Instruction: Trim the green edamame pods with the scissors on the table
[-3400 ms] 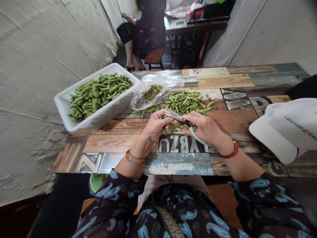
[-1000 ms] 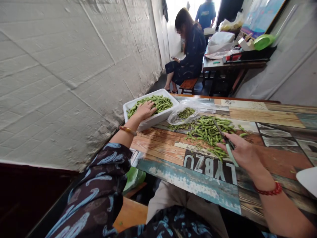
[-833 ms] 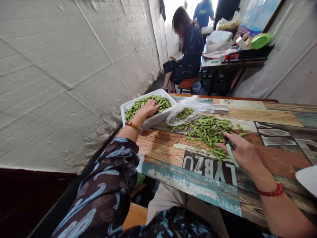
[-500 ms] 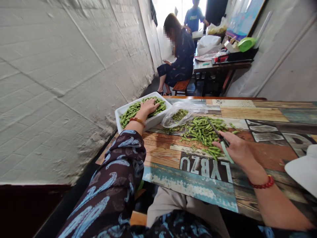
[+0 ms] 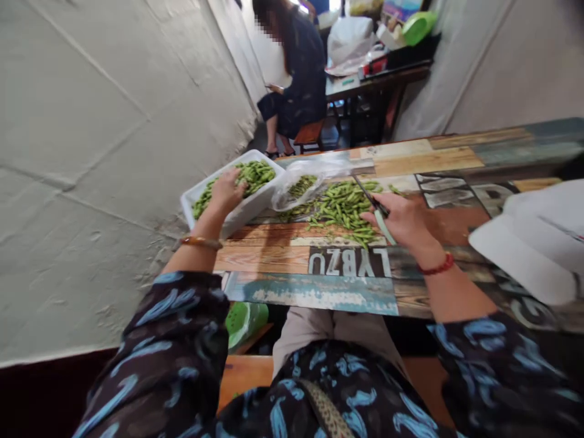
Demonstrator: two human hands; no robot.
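My left hand [image 5: 227, 193] rests over green soybean pods [image 5: 258, 175] in a white plastic tub [image 5: 249, 216] at the table's left end. Its fingers are loosely bent and partly apart, with nothing visible in them. In my right hand [image 5: 401, 222] is a pair of scissors [image 5: 384, 228] with pale green handles, the blades pointing away over a loose pile of pods [image 5: 340, 210]. Between tub and pile lies a clear plastic bag [image 5: 279, 198] with small green trimmings [image 5: 302, 185] in it.
The wood-patterned table [image 5: 269, 258] has a white cap [image 5: 533, 237] at its right. Below the near edge stands a green basket [image 5: 249, 322]. Beyond the table a person [image 5: 303, 67] sits on a stool beside a cluttered side table [image 5: 353, 89]. A white wall [image 5: 114, 152] runs along the left.
The view has tilted down. My left hand has drawn back slightly across the pods in the tub, its fingers less spread. My right hand still holds the scissors by the pile.
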